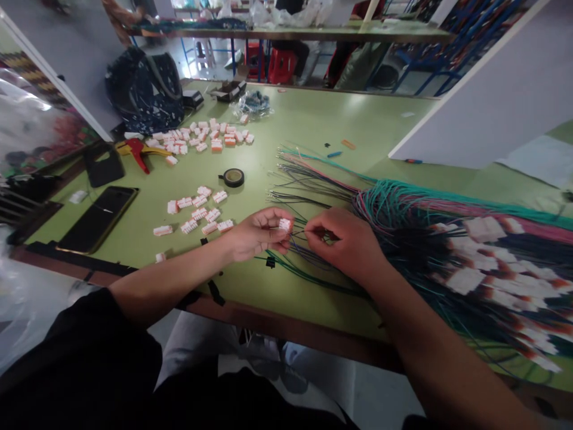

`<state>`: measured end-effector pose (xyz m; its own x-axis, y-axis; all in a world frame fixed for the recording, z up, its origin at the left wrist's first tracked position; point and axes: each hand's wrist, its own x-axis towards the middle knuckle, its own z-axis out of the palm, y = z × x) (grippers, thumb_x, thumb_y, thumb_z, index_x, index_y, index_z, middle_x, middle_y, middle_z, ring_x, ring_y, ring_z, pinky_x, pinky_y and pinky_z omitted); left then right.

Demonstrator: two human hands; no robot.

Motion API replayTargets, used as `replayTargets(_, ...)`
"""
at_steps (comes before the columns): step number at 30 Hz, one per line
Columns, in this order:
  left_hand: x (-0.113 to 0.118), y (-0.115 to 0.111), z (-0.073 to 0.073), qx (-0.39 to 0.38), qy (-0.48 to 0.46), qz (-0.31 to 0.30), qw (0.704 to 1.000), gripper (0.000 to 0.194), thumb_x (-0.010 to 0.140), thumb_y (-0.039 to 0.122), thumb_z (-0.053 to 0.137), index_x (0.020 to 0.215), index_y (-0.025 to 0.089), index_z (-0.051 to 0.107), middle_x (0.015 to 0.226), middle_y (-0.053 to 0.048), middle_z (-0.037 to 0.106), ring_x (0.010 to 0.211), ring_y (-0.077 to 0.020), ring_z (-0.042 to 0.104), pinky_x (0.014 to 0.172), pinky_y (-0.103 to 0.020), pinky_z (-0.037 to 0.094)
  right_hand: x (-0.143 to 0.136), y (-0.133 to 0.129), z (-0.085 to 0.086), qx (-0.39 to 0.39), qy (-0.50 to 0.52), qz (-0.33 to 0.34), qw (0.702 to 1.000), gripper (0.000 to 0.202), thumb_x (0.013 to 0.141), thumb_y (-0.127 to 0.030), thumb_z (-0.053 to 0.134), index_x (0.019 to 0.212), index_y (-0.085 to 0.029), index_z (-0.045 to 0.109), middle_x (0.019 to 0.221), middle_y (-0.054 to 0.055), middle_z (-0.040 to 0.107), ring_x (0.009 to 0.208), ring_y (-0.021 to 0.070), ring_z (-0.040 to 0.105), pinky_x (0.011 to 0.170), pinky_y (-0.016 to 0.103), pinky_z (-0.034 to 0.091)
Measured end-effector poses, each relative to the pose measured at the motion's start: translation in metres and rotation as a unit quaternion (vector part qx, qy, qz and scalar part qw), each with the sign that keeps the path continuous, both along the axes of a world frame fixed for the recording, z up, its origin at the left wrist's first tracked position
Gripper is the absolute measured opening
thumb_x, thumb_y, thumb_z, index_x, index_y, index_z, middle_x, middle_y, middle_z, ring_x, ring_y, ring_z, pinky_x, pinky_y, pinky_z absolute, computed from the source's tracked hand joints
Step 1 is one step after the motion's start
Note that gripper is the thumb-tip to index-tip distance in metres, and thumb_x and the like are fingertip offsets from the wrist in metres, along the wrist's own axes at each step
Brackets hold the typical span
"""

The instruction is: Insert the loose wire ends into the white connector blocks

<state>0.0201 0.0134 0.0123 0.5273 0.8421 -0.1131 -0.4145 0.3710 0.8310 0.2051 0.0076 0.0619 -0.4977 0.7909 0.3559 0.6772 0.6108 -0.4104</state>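
Observation:
My left hand (259, 233) is closed around a small white-and-orange connector housing (285, 225), its thumb and fingers on either side. Just to the right, my right hand (342, 239) pinches a thin dark wire (299, 232) that runs toward the housing. Whether the wire's tip sits inside the housing I cannot tell. Beneath and behind my right hand spreads a bundle of black wires (313, 179) with bare metal ends. Teal wires (394, 194) and pink ones lie along it. Loose connector housings (200, 213) are scattered left of my left hand.
More housings (215, 134) lie farther back, beside red-yellow pliers (141, 152). Black tape (233, 177), a phone (98, 218) and a dark bag (145, 89) are on the left. Wired white connectors (501, 257) pile up at right, near a white partition (487, 89). People sit beyond.

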Motion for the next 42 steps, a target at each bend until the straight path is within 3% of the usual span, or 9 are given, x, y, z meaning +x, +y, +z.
replayTargets(11,0.001,-0.002,-0.001,0.024,0.035,0.016,0.999,0.033,0.065,0.018,0.074,0.092,0.015,0.055,0.07,0.003,0.06,0.056,-0.0074,0.058,0.052,-0.02,0.047,-0.005,-0.002,-0.009,0.015,-0.026,-0.02,0.999,0.015,0.074,-0.021,0.048,0.062,-0.021,0.056,0.06,0.002,0.057,0.06,0.0142,0.048,0.063,0.028,0.035)
replayTargets(18,0.005,-0.008,0.008,0.05,0.078,0.036,0.995,0.029,0.065,0.015,0.073,0.087,0.014,0.054,0.064,0.004,0.06,0.054,-0.0078,0.058,0.053,-0.02,0.047,-0.011,-0.004,-0.016,-0.029,0.033,-0.024,0.999,0.015,0.072,-0.021,0.049,0.06,-0.019,0.057,0.059,0.001,0.058,0.058,0.012,0.048,0.059,0.025,0.034)
replayTargets(24,0.005,-0.009,0.002,0.042,0.098,0.056,0.993,0.027,0.067,0.015,0.072,0.088,0.014,0.055,0.063,0.004,0.06,0.053,-0.0071,0.057,0.051,-0.02,0.047,-0.015,-0.001,-0.023,-0.079,0.055,-0.036,0.995,0.019,0.075,-0.025,0.049,0.06,-0.018,0.06,0.058,0.001,0.059,0.056,0.0106,0.047,0.056,0.023,0.032)
replayTargets(29,0.006,-0.006,0.0,0.031,0.07,0.051,0.996,0.034,0.062,0.018,0.076,0.088,0.013,0.055,0.063,0.004,0.061,0.051,-0.0081,0.058,0.05,-0.02,0.047,-0.007,0.008,-0.019,-0.168,0.079,0.007,0.983,0.019,0.075,-0.03,0.052,0.066,-0.016,0.062,0.058,-0.002,0.059,0.053,0.009,0.046,0.054,0.021,0.033)
replayTargets(36,0.007,-0.007,0.0,0.035,0.073,0.059,0.995,0.037,0.058,0.021,0.079,0.086,0.013,0.056,0.061,0.004,0.061,0.05,-0.0086,0.058,0.051,-0.021,0.049,-0.01,0.003,-0.016,-0.123,0.039,-0.009,0.992,0.019,0.075,-0.024,0.049,0.064,-0.016,0.061,0.055,-0.002,0.057,0.052,0.0083,0.045,0.053,0.021,0.031)
replayTargets(40,0.005,-0.007,0.004,0.039,0.085,0.041,0.995,0.037,0.059,0.022,0.078,0.087,0.013,0.056,0.06,0.004,0.06,0.05,-0.0092,0.058,0.05,-0.023,0.049,0.0,0.034,0.007,-0.186,-0.085,0.065,0.977,0.021,0.076,-0.03,0.052,0.074,-0.018,0.069,0.065,-0.001,0.065,0.06,0.0114,0.054,0.057,0.022,0.036)
replayTargets(41,0.004,-0.007,0.005,0.04,0.083,0.033,0.995,0.037,0.059,0.022,0.078,0.087,0.013,0.055,0.06,0.004,0.06,0.05,-0.0094,0.058,0.05,-0.023,0.049,0.004,0.049,0.013,-0.172,-0.11,0.042,0.978,0.022,0.077,-0.03,0.052,0.081,-0.019,0.07,0.072,0.0,0.068,0.066,0.0129,0.057,0.06,0.023,0.038)
replayTargets(42,0.004,-0.007,0.006,0.042,0.081,0.026,0.996,0.037,0.059,0.023,0.078,0.086,0.013,0.055,0.06,0.004,0.06,0.05,-0.0096,0.059,0.05,-0.023,0.049,0.007,0.065,0.017,-0.126,-0.134,-0.035,0.982,0.023,0.078,-0.027,0.049,0.084,-0.019,0.07,0.077,0.002,0.069,0.07,0.0146,0.059,0.062,0.024,0.04)
